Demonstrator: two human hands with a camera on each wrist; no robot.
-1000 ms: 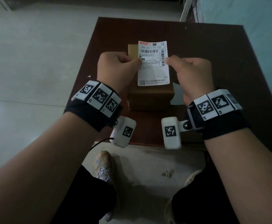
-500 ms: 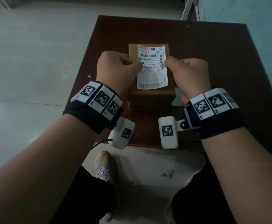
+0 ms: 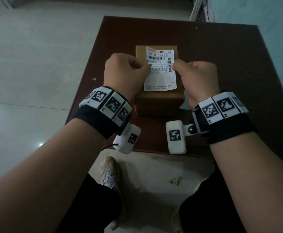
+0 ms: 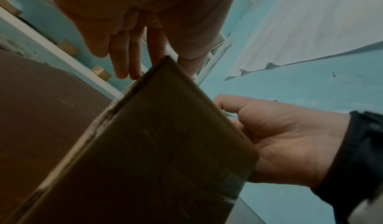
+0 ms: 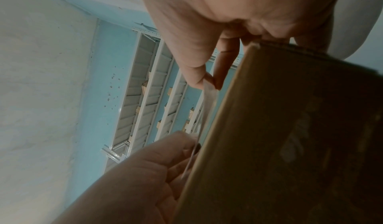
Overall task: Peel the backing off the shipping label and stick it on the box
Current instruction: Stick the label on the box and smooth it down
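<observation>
The label (image 3: 161, 68) is coming down: a second ago it stood tilted up, its top edge past the far side of the box (image 3: 159, 100); now its whole outline lies over the box top, printed side up. The right wrist view shows a thin gap between paper and cardboard, so it isn't pressed flat yet. That looks like the stick-on step in progress, peeling apparently done; a pale scrap (image 3: 184, 105) on the desk (image 3: 221, 64) beside the box may be the backing, though I can't tell for sure.

The left hand (image 3: 127, 73) pinches the label's left edge and the right hand (image 3: 196, 78) pinches its right edge, both clamped on the paper between thumb and forefinger. Compared with before, both hands sit lower and closer to the box top, same grip, same spacing. The box itself hasn't shifted on the desk.
</observation>
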